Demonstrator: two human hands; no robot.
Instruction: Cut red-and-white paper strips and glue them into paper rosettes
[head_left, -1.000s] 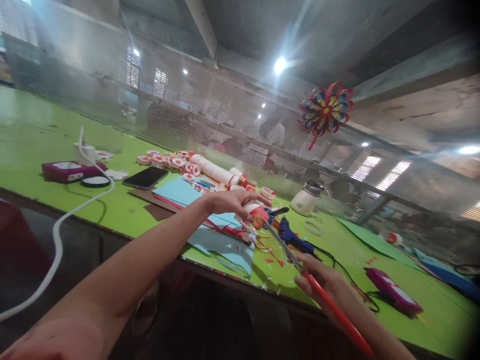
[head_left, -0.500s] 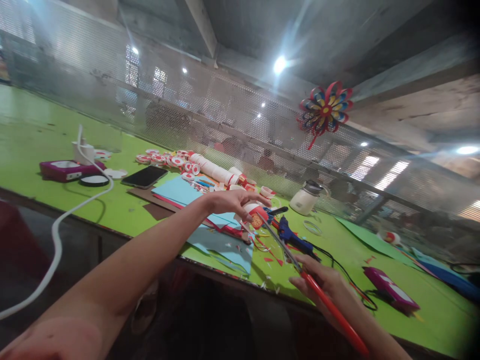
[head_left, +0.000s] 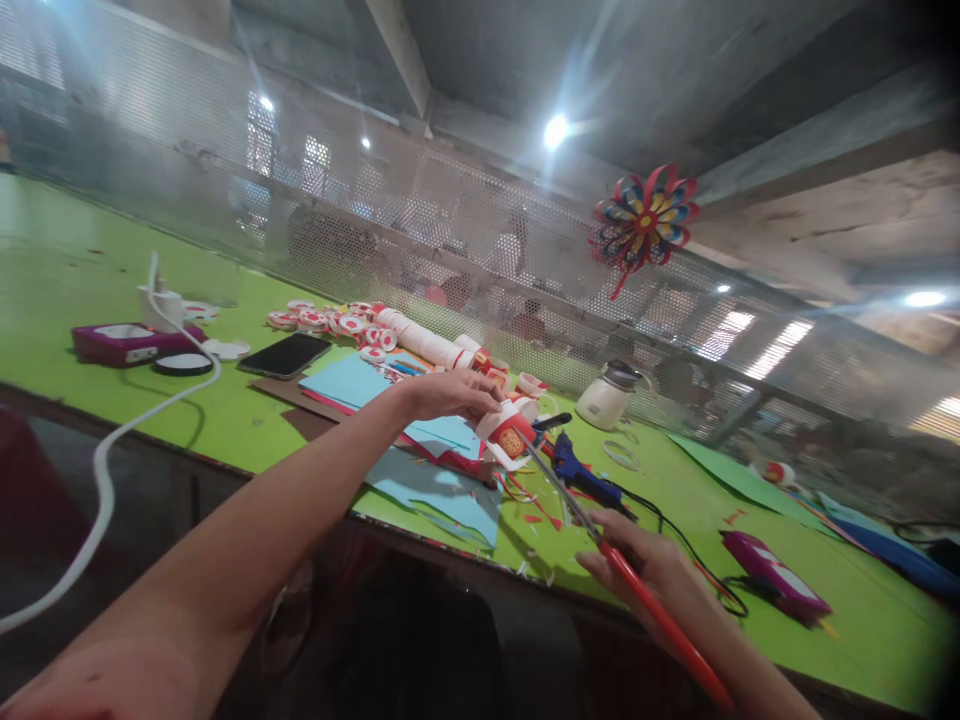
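My left hand (head_left: 463,393) reaches over a stack of light blue paper (head_left: 349,383) and pinches the edge of a red and white paper cup (head_left: 513,438) with a gold emblem. The cup lies on its side in the air, a white cut part hanging below it. In my right hand (head_left: 637,550) are red-handled scissors (head_left: 660,620), pointing up and left. Their blade tips meet the cup's emblem side; whether they are cutting into it I cannot tell. Just behind the blades lies a blue glue gun (head_left: 581,472).
White stacked cups (head_left: 420,337), red and white paper discs (head_left: 351,324) and a phone (head_left: 285,355) lie to the left. A cream jug (head_left: 604,398) stands at the back. Purple power strips (head_left: 776,578) sit at both sides. Red scraps (head_left: 534,518) litter the green table (head_left: 679,510).
My left fingers have drawn back left from over the cup to its upper edge, so more of the cup shows. My right hand and the scissors stay nearly still.
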